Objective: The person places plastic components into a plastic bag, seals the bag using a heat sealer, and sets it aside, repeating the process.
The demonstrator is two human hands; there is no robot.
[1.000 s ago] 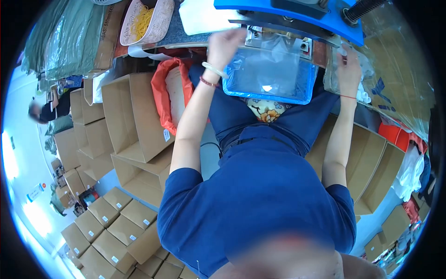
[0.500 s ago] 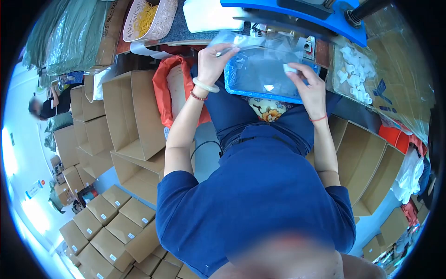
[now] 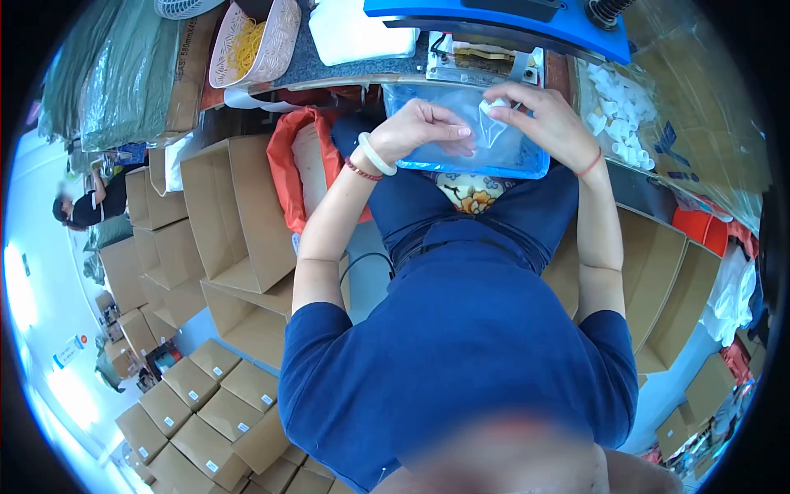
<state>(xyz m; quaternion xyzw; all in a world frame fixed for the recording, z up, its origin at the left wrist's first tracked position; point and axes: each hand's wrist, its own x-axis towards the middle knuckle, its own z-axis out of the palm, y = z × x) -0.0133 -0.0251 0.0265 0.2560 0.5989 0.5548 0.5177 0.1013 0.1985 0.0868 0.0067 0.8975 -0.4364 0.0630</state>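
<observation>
Left hand (image 3: 424, 128): fingers curled shut on the clear plastic bag (image 3: 494, 146), holding its near edge. Right hand (image 3: 550, 122): thumb and forefinger pinch a small white piece (image 3: 494, 105) at the bag's top. Bag spans both grips, lying over the blue tray (image 3: 533, 170). Bin of white pieces (image 3: 621, 123) just right of the right grip. Blue press (image 3: 494, 20) beyond both.

I am looking into a packing workshop. Open brown boxes (image 3: 239, 206) stand in rows on both sides of the person, and shut boxes with white labels (image 3: 206, 412) are piled on the floor. A blue machine (image 3: 494, 20) sits on the table (image 3: 313, 58), near a clear bag (image 3: 494, 140) and a heap of small white parts (image 3: 621, 115).
</observation>
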